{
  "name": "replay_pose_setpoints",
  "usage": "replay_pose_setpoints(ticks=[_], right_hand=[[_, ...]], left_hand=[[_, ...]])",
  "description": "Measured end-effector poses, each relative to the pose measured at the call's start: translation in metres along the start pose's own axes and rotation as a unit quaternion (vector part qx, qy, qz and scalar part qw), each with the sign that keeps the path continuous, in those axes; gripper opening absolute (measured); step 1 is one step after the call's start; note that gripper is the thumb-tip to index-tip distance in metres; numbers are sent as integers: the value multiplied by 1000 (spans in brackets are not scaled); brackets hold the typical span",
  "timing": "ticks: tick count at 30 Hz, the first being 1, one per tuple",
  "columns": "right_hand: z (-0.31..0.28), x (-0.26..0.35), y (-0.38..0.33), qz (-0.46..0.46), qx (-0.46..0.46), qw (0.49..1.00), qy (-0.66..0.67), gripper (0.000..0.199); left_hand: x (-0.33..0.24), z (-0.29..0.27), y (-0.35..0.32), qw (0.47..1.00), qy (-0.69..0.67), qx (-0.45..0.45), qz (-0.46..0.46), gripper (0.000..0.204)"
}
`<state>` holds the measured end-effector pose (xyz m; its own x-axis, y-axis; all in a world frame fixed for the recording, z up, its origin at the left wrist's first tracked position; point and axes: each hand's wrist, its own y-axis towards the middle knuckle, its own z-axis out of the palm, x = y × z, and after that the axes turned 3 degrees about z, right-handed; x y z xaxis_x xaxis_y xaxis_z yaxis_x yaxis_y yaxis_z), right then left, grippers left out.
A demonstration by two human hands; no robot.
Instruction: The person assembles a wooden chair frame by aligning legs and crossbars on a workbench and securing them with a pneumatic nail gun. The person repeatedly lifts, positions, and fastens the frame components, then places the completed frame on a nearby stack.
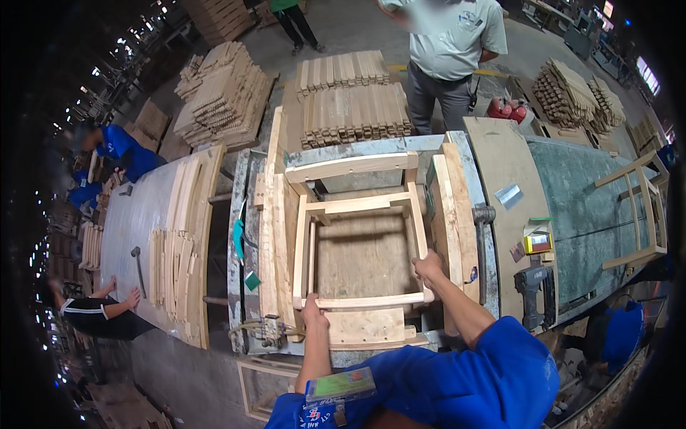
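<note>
A pale wooden chair frame (371, 303) lies in the middle of a metal-edged work fixture, between long wooden side blocks. My left hand (314, 313) is closed round its near left corner. Farther right, my right hand (429, 267) grips the right rail just above the near right corner. The frame's curved top rail (354, 166) sits at the far side, and a second crossbar (366, 204) spans it nearer to me. Part of each hand's fingers is hidden behind the wood.
Left of the fixture, a table (136, 214) bears wooden strips (171, 261) and a hammer (138, 272). To the right are a nail gun (534, 297), a small yellow box (537, 243) and another chair frame (636, 207). Stacked slats (355, 114) and a standing person (454, 50) are beyond.
</note>
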<state>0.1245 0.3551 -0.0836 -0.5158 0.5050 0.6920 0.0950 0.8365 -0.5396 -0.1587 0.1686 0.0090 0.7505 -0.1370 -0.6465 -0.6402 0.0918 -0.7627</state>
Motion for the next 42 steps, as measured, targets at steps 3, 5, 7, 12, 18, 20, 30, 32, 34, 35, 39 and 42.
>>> replay_pose_setpoints(ticks=[3, 5, 7, 12, 18, 20, 30, 32, 34, 35, 39, 42], right_hand=[[-24, 53, -53, 63, 84, 992, 70, 28], [-49, 71, -76, 37, 83, 991, 102, 28], [-70, 81, -93, -17, 94, 985, 146, 27], [-138, 121, -153, -163, 110, 963, 187, 32], [-208, 169, -254, -312, 104, 908, 260, 49], [-241, 178, -271, -384, 57, 894, 221, 48], [-434, 210, -375, -647, -337, 683, 29, 58], [-479, 185, -376, -644, -565, 516, -14, 61], [-512, 136, -355, -593, -687, 414, 70, 68], [-501, 102, -338, -529, -659, 511, 158, 71], [-471, 27, -267, -474, -361, 669, 445, 59], [-530, -19, -229, -411, -388, 601, 564, 40]], left_hand=[[8, -47, -4, 994, -95, 52, 1, 47], [-5, -66, -29, 987, -112, 111, -17, 62], [-22, -85, -45, 971, -140, 196, -9, 85], [-59, -123, -109, 925, -207, 318, 30, 96], [-100, -162, -175, 885, -209, 407, 81, 93], [-109, -163, -197, 864, -141, 473, 96, 99], [-145, -6, -313, 707, -98, 576, 399, 38], [-104, 45, -343, 682, -181, 642, 301, 27], [-55, 92, -383, 667, -198, 664, 274, 30], [-36, 110, -398, 660, -188, 679, 261, 30], [67, 200, -487, 636, -129, 736, 192, 34], [158, 251, -539, 670, -55, 729, 129, 37]])
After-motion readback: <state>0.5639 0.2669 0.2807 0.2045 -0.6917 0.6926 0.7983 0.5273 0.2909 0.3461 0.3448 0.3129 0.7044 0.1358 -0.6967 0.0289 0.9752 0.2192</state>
